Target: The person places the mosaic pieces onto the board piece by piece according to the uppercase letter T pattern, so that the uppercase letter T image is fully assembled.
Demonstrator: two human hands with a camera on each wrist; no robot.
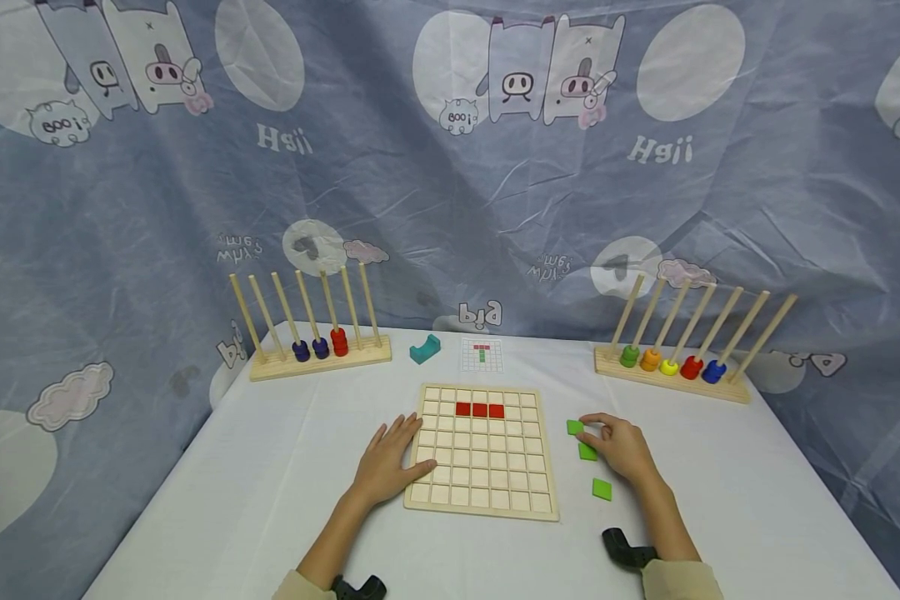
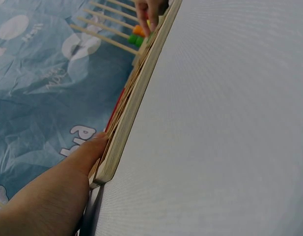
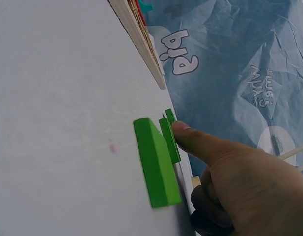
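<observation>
A square wooden grid board (image 1: pixel 488 459) lies on the table, with three red tiles (image 1: pixel 480 410) side by side in a row near its far edge. My left hand (image 1: pixel 392 463) rests on the board's left edge, fingers extended and thumb (image 2: pixel 95 147) over the rim. Right of the board, my right hand (image 1: pixel 621 448) pinches the farthest green tile (image 1: pixel 573 427) between thumb and index finger. A second green tile (image 1: pixel 587 452) lies just under that hand. Closer to me is a third green tile (image 1: pixel 602 489), large in the right wrist view (image 3: pixel 156 164).
Behind the board lie a pattern card (image 1: pixel 482 356) with a red and green T and a teal curved block (image 1: pixel 425 349). Pegged wooden stands with coloured beads stand at back left (image 1: pixel 322 367) and back right (image 1: pixel 671 382). A patterned blue cloth (image 1: pixel 450 183) hangs behind the table.
</observation>
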